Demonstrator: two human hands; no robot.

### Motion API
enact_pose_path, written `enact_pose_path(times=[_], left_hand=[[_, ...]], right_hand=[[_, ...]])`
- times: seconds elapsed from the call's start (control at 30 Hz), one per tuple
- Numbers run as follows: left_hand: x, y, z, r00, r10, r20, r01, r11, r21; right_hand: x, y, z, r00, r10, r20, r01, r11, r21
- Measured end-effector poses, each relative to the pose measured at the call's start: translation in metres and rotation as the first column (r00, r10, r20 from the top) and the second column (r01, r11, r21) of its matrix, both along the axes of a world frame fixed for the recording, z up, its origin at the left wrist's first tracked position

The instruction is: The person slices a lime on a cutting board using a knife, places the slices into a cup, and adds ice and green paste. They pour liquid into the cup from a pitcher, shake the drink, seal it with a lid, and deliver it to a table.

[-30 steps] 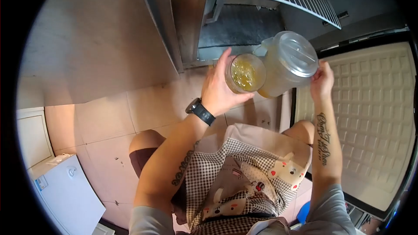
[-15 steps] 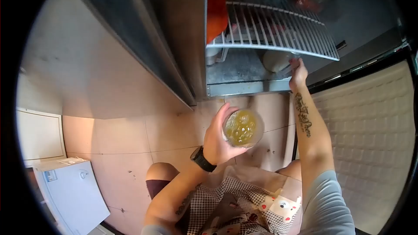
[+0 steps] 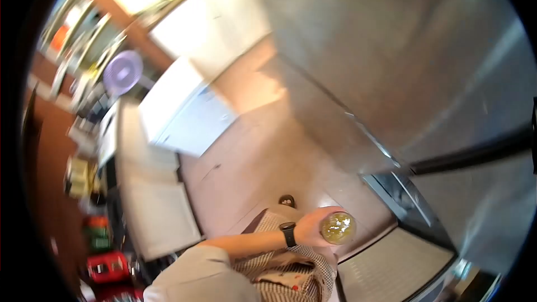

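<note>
Right now, cup [image 3: 338, 228] w/ yellow drink in left hand [image 3: 312, 230]

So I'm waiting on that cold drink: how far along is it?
Done, by the look of it: the cup holds yellowish liquid, so it seems filled. In hand: the left hand grips the cup, raised over the tiled floor. The right hand is out of view. Left: the fridge door looks open, and the cup has no visible lid and has not been set down anywhere yet.
</note>
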State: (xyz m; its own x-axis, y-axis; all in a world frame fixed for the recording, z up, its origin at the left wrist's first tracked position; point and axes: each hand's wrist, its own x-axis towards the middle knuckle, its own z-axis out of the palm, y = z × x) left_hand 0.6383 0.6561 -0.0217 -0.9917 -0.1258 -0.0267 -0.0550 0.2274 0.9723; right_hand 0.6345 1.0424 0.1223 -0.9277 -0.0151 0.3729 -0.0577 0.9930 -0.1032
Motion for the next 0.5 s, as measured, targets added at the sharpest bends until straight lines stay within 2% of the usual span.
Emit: enact_pose_path(times=[0.07, 0.13, 0.2, 0.23, 0.27, 0.33, 0.4, 0.5], left_hand=[[0.012, -0.024, 0.027, 0.989, 0.141, -0.035, -0.138, 0.988, 0.064], [0.090, -0.059, 0.059, 0.973, 0.214, -0.089, -0.207, 0.975, 0.083], [0.130, -0.104, 0.095, 0.950, 0.297, -0.093, -0.291, 0.953, 0.081], [0.148, -0.122, 0.081, 0.903, 0.374, -0.210, -0.372, 0.927, 0.048], [0.164, -0.141, 0.085, 0.869, 0.432, -0.242, -0.434, 0.900, 0.045], [0.223, -0.197, 0.105, 0.798, 0.521, -0.303, -0.530, 0.846, 0.059], [0.279, -0.247, 0.118, 0.751, 0.607, -0.260, -0.618, 0.785, 0.045], [0.368, -0.326, 0.132, 0.663, 0.708, -0.244, -0.728, 0.685, 0.008]], right_hand=[[-0.043, -0.047, -0.033, 0.978, 0.176, 0.110, -0.154, 0.971, -0.182], [-0.039, -0.116, -0.075, 0.903, 0.350, 0.249, -0.255, 0.903, -0.346], [-0.042, -0.193, -0.112, 0.767, 0.503, 0.400, -0.295, 0.828, -0.476], [-0.041, -0.232, -0.129, 0.685, 0.557, 0.470, -0.297, 0.802, -0.518], [-0.037, -0.267, -0.148, 0.600, 0.595, 0.535, -0.290, 0.785, -0.548], [-0.007, -0.346, -0.176, 0.456, 0.600, 0.657, -0.215, 0.791, -0.573], [0.019, -0.410, -0.206, 0.320, 0.560, 0.765, -0.118, 0.824, -0.554], [0.056, -0.484, -0.232, 0.185, 0.454, 0.872, 0.031, 0.884, -0.467]])
